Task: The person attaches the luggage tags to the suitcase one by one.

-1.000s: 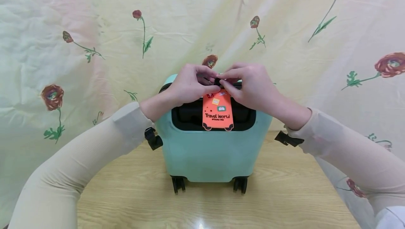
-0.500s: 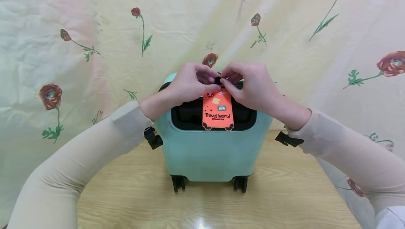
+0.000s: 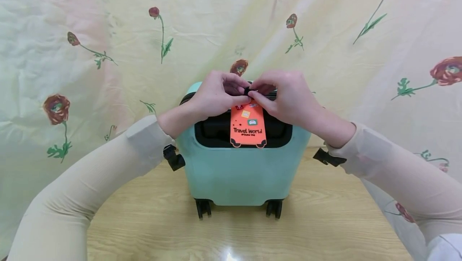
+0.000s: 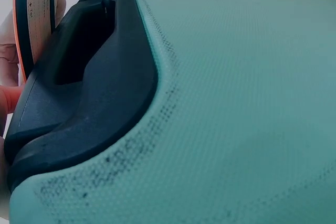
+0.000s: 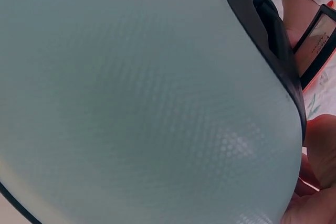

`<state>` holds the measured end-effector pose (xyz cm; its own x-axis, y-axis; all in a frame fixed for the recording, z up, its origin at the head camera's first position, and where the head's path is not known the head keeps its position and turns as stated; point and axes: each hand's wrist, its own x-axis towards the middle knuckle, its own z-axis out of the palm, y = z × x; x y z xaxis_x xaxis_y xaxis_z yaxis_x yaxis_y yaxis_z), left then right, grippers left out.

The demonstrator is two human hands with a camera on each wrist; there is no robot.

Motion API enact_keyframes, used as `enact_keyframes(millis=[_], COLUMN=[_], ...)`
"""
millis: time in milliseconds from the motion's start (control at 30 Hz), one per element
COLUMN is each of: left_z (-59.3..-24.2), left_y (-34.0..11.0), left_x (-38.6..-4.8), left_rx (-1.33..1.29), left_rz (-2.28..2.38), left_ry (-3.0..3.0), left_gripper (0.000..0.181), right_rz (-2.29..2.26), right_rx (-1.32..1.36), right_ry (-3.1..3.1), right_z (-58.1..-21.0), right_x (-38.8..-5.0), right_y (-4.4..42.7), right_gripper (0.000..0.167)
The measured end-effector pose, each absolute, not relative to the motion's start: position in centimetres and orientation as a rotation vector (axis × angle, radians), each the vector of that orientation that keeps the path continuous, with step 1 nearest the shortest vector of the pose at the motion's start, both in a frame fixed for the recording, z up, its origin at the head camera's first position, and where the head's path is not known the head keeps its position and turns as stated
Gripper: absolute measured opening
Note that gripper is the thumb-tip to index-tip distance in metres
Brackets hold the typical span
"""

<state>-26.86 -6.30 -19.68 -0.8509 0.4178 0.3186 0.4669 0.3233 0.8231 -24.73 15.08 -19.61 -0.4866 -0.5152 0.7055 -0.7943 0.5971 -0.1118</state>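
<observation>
A mint-green suitcase [image 3: 242,177] stands upright on its black wheels. An orange luggage tag [image 3: 248,124], printed "Travel World around the", hangs in front of the black recessed handle area [image 3: 209,132]. At the tag's top, the left hand [image 3: 216,94] pinches a small black strap [image 3: 247,91] between thumb and fingers. From the other side, the right hand [image 3: 288,94] pinches the same strap. Exactly how the strap is looped lies hidden behind the fingers. Both wrist views show the tag's back, a black-framed window [image 4: 40,17] with a paper card, beside the black handle [image 5: 268,30].
The suitcase rests on a light wooden table [image 3: 231,237]. A flower-printed cloth [image 3: 202,24] hangs right behind it. Black straps with clips [image 3: 174,158] sit at both wrists.
The right fingers have shifted slightly around the strap, and their thumb and forefinger now meet at it. The left hand stays in place. The tag hangs as before.
</observation>
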Motion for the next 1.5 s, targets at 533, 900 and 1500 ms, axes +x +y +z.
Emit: enact_keyframes(millis=[533, 900, 1500], left_z=[-19.8, -19.8, -19.7], left_y=[-6.2, -6.4, -6.4], left_x=[-26.8, -26.8, -26.6], left_rx=[-0.832, -0.862, -0.919], left_rz=[-1.582, -1.596, -1.687], left_ry=[-2.503, -2.491, -2.458], left_gripper=[0.028, 0.026, 0.015], right_rz=[0.486, 0.517, 0.976], right_rx=[1.079, 1.071, 1.018], right_ry=[-2.103, -2.183, -3.024], right_z=[-19.9, -19.3, -15.7], right_x=[-24.6, -24.6, -28.5], right_y=[15.1, 15.3, 15.9], right_gripper=[0.009, 0.007, 0.026])
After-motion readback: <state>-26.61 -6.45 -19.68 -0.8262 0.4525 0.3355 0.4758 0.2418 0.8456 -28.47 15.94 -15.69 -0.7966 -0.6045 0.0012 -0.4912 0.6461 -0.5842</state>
